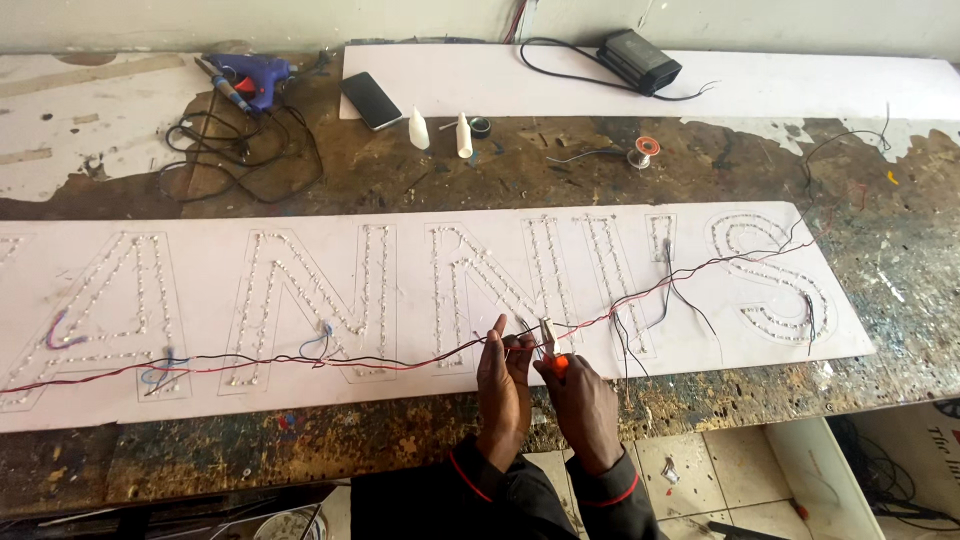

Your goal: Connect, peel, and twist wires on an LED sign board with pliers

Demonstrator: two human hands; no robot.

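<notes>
1. Two hands meet over the near edge of the workbench (300, 450), wrists close together, forearms rising from the bottom of the frame in dark sleeves with red cuffs.
2. The left hand (503, 385) stands upright, fingers pinched narrow around a twisted red and black wire (330, 362), one finger pointing up.
3. The right hand (583, 400) is closed around a small orange-handled tool (553, 352), its metal tip up against the wire just beside the left fingers.
4. The wire runs along the lower part of a long white sign board (400, 395) with letter outlines studded with small lights, from the far left, through the hands, then up to the right.
5. The board's near edge lies just ahead of the hands; a bare strip of bench is between it and the bench edge.
6. Behind the board sit a blue glue gun (255, 78), a phone (371, 100), two white bottles (440, 132), a solder spool (642, 152) and a black power box (640, 60).
7. Open bench lies to the right of the board.
</notes>
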